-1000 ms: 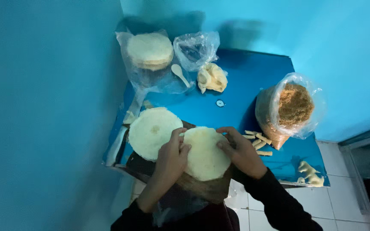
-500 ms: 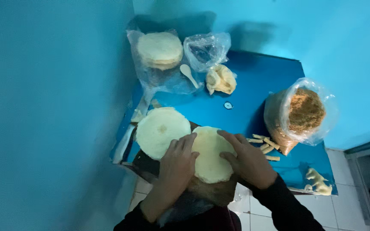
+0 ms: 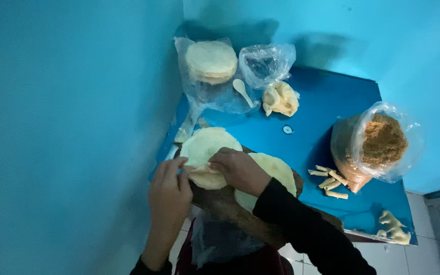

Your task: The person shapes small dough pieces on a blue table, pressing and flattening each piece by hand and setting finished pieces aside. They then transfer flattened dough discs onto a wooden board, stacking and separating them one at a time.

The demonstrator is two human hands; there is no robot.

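A head-worn camera looked down at a blue table set in the corner of a room with turquoise walls. At the near left edge of the table lay a dark brown wooden board carrying two thin, round, pale yellow dough wrappers. The left wrapper was partly folded: its near edge was lifted and doubled over on itself. The left hand sat at the near left of that wrapper, its fingers closed in a pinch on the folded edge. The right hand, in a black sleeve, reached across from the right and rested on the same fold, fingers curled down and gripping the dough, so both hands met at the near edge of the left wrapper. The right wrapper lay flat on the board just right of the right hand, partly hidden by the sleeve.

At the far left stood a stack of round pale wrappers in a clear plastic bag, with a small white plastic spoon beside it, a crumpled clear empty bag and a lump of pale dough scraps. On the right sat an open clear plastic bag of brown crumbly filling. Several small finished pale rolls lay just near it.
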